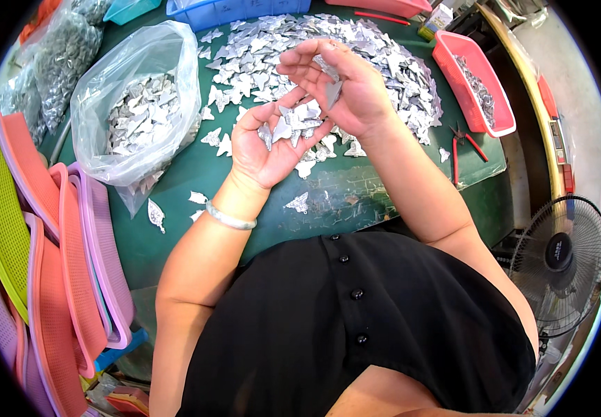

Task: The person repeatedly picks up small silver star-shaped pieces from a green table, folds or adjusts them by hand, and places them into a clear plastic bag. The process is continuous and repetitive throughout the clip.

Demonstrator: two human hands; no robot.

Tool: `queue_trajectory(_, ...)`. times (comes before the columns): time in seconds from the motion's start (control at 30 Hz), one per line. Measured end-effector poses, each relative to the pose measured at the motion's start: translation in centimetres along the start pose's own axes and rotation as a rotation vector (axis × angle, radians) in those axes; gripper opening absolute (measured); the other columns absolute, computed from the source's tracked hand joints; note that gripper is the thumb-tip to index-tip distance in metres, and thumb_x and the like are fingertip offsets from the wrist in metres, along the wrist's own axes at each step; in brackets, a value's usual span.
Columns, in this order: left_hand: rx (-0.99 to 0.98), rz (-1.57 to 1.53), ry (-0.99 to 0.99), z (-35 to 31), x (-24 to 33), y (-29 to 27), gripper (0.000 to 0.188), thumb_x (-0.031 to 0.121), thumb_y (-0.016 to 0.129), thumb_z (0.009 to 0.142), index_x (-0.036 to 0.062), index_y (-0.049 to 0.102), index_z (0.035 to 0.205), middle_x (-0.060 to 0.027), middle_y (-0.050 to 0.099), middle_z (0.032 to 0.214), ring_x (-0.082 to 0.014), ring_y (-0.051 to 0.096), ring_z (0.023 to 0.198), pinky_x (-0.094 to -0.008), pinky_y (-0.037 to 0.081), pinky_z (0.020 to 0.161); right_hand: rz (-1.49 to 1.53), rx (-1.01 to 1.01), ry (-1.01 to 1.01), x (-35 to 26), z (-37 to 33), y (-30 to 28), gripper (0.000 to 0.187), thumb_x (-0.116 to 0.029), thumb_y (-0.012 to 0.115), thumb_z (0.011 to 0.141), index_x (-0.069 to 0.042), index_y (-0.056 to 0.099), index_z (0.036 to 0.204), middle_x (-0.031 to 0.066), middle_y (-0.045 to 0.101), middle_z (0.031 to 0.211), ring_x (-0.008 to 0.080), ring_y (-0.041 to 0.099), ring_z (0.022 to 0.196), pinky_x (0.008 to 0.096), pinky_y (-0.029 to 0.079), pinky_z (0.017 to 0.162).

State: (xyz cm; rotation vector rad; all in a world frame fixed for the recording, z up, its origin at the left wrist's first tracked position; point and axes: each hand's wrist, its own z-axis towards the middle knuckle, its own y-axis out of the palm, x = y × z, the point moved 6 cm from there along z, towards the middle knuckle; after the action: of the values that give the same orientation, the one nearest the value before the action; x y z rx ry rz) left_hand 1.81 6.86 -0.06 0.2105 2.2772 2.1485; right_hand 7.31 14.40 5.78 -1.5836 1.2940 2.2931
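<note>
Holding silver pieces (299, 124): left hand (266, 149), palm up, open, cupped beneath several; right hand (359, 94), half-open, others against its palm; similar pile (412, 83) beyond, on green surface (349, 187).

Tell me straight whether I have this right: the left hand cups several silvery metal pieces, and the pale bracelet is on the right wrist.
Not quite: the pale bracelet is on the left wrist, as the head view shows. The left hand does cup several silvery metal pieces.
</note>
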Motion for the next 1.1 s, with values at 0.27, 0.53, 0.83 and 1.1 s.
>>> queue_trajectory(0.27, 0.032, -0.042, -0.016, -0.1, 0.1, -0.9, 0.029, 0.027, 0.045, 0.084, 0.0088, 0.045, 0.061, -0.0162, 0.039, 0.126, -0.0346, 0.034, 0.119, -0.0579, 0.027, 0.097, -0.135, -0.033, -0.014, 0.5, 0.0, 1.2, 0.024, -0.021, 0.042, 0.090, -0.001, 0.052, 0.098, 0.0133, 0.057, 0.098, 0.0227, 0.052, 0.094, 0.0366, 0.048, 0.072)
queue_trajectory(0.53, -0.065, -0.008, -0.048, -0.1, -0.2, 0.3, 0.045, 0.030, 0.043, 0.086, -0.0052, 0.045, 0.114, -0.0182, 0.046, 0.119, -0.0368, 0.043, 0.111, -0.0509, 0.030, 0.099, -0.093, 0.057, 0.055, -1.4, -0.3, -1.7, 0.035, -0.026, 0.039, 0.091, 0.003, 0.047, 0.109, 0.0086, 0.055, 0.091, 0.0108, 0.046, 0.065, 0.0265, 0.041, 0.063)
queue_trajectory(0.83, -0.053, 0.027, -0.016, 0.0, 0.0, 0.0, 0.049, 0.030, 0.044, 0.085, -0.0067, 0.044, 0.117, -0.0171, 0.046, 0.119, -0.0336, 0.045, 0.107, -0.0494, 0.031, 0.099, 0.027, 0.083, 0.218, -1.4, -0.9, -2.5, 0.036, -0.026, 0.041, 0.091, 0.004, 0.044, 0.110, 0.0188, 0.054, 0.102, 0.0208, 0.058, 0.077, 0.0315, 0.049, 0.066)
queue_trajectory(1.1, -0.052, 0.009, -0.034, 0.0, 0.0, -0.4, 0.049, 0.029, 0.043, 0.085, -0.0024, 0.040, 0.122, -0.0184, 0.042, 0.125, -0.0358, 0.037, 0.118, -0.0497, 0.024, 0.103, 0.111, 0.046, 0.253, -0.9, -1.2, -2.3, 0.040, -0.022, 0.036, 0.091, 0.009, 0.039, 0.116, 0.0249, 0.043, 0.121, 0.0343, 0.048, 0.110, 0.0396, 0.047, 0.080)
